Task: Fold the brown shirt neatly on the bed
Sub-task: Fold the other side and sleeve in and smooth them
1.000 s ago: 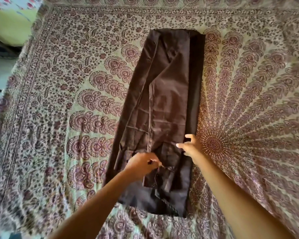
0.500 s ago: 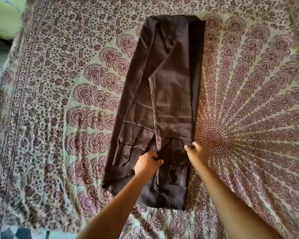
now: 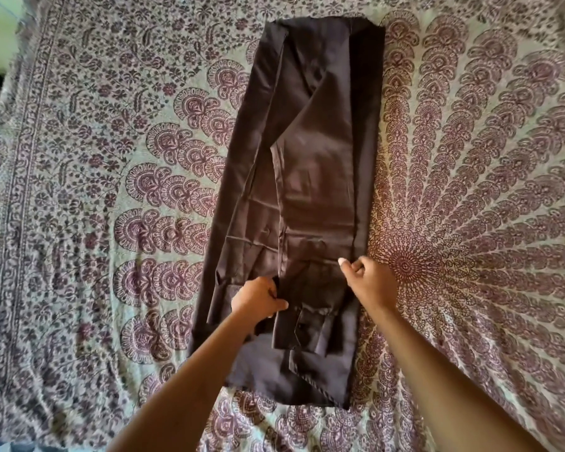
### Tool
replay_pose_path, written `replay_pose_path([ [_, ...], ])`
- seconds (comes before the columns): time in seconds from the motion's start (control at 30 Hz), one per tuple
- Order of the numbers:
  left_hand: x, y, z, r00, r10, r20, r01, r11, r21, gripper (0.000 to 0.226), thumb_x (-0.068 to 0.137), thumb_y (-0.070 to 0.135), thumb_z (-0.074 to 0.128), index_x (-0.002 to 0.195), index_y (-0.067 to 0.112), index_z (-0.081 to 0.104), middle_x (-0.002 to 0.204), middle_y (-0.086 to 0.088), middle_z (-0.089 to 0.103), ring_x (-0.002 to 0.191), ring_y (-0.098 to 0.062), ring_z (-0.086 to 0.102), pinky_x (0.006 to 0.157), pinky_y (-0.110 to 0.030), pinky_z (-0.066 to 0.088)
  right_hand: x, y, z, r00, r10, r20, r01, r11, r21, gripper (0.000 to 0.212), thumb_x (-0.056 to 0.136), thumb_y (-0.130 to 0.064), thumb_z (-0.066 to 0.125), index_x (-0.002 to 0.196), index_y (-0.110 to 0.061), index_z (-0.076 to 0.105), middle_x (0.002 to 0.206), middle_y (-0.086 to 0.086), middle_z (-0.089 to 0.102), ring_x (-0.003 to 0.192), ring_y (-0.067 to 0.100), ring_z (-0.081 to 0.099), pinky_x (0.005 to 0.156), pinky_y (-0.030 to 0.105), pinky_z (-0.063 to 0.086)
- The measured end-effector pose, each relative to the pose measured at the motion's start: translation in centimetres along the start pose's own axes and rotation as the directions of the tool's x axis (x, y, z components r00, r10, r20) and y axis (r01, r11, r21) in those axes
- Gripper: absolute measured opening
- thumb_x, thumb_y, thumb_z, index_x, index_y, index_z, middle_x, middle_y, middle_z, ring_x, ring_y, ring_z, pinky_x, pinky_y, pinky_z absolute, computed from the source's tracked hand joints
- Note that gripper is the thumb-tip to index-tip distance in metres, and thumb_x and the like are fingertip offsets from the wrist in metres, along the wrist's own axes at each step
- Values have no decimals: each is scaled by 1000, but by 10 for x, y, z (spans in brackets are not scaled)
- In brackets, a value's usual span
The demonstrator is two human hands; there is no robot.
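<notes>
Spread slightly wider than before, the left hand (image 3: 258, 298) grips a shirt (image 3: 313, 158) fold while the right hand (image 3: 371, 282) pinches its edge.

Just 1 view, worn on the head: wide-angle, looking steeply down, close over the folded dark brown fabric shirt (image 3: 310, 177) centred on the paisley-printed cream-and-maroon bedspread (image 3: 111, 197).

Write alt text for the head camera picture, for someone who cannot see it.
A brown shirt, folded into a long narrow strip, lies flat on a patterned maroon-and-cream bedspread. The person's left hand and right hand each grip its fabric near the closer end.
</notes>
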State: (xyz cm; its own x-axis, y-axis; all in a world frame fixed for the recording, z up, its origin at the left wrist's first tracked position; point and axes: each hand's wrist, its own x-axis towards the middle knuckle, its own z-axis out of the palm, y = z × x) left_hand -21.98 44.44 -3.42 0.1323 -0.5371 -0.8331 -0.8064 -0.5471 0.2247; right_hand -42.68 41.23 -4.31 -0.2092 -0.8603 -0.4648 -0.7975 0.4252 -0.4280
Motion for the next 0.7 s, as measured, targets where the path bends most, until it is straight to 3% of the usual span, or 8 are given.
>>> replay_pose_path([
  [0.07, 7, 4, -18, 997, 20, 79, -32, 989, 147, 30, 72, 46, 72, 70, 18, 63, 76, -1, 71, 79, -17, 68, 79, -30, 54, 14, -7, -10, 991, -55, -125, 47, 997, -66, 28, 86, -35, 59, 74, -9, 61, 72, 11, 68, 71, 34, 63, 54, 28, 30],
  [0.13, 18, 15, -44, 998, 48, 31, -53, 984, 167, 34, 73, 48, 69, 74, 14, 68, 77, 0, 72, 75, -16, 68, 78, -30, 54, 35, -15, -19, 973, -124, -196, 115, 992, -56, 23, 87, -28, 59, 79, -7, 62, 71, 14, 68, 67, 34, 63, 53, 27, 28],
  [0.3, 66, 77, -127, 915, 87, -395, -152, 979, -134, 6, 80, 27, 61, 82, 22, 65, 95, -9, 69, 92, -31, 63, 76, -32, 50, 117, -65, -36, 945, -237, -225, 269, 955, 125, 11, 86, -15, 57, 94, -12, 64, 89, 7, 68, 79, 26, 64, 59, 24, 35],
  [0.37, 91, 104, -154, 866, 75, -494, -210, 952, -225, 14, 81, 18, 55, 90, 20, 66, 98, -11, 69, 95, -33, 62, 77, -31, 48, 154, -90, -41, 930, -273, -245, 326, 922, 209, 17, 86, -13, 57, 101, -9, 62, 98, 9, 66, 90, 25, 62, 67, 26, 41],
  [0.47, 126, 135, -186, 754, 162, -637, -353, 917, -184, 18, 82, 14, 56, 98, 16, 65, 102, -9, 68, 98, -30, 62, 79, -33, 47, 209, -125, -50, 921, -255, -295, 341, 894, 290, 23, 86, -13, 57, 108, -7, 59, 109, 11, 62, 99, 26, 58, 81, 31, 44],
  [0.53, 148, 158, -204, 719, 271, -640, -417, 905, -86, 20, 83, 18, 59, 102, 19, 65, 104, -6, 68, 100, -27, 61, 80, -33, 47, 246, -147, -57, 921, -206, -330, 314, 895, 318, 27, 86, -15, 58, 112, -8, 56, 112, 11, 61, 101, 28, 58, 85, 37, 45],
  [0.63, 179, 186, -223, 761, 421, -493, -480, 877, 9, 29, 82, 28, 67, 109, 18, 64, 98, -3, 69, 101, -22, 61, 82, -28, 46, 290, -175, -69, 932, -151, -329, 279, 880, 385, 37, 85, -21, 62, 116, -7, 49, 109, 11, 62, 98, 26, 59, 85, 38, 46],
  [0.7, 196, 199, -232, 806, 462, -371, -502, 864, -16, 32, 78, 29, 73, 106, 15, 65, 90, -2, 66, 97, -20, 63, 82, -25, 44, 316, -189, -74, 947, -131, -294, 254, 866, 431, 41, 84, -20, 64, 118, -7, 45, 94, 4, 63, 88, 20, 58, 82, 34, 44],
])
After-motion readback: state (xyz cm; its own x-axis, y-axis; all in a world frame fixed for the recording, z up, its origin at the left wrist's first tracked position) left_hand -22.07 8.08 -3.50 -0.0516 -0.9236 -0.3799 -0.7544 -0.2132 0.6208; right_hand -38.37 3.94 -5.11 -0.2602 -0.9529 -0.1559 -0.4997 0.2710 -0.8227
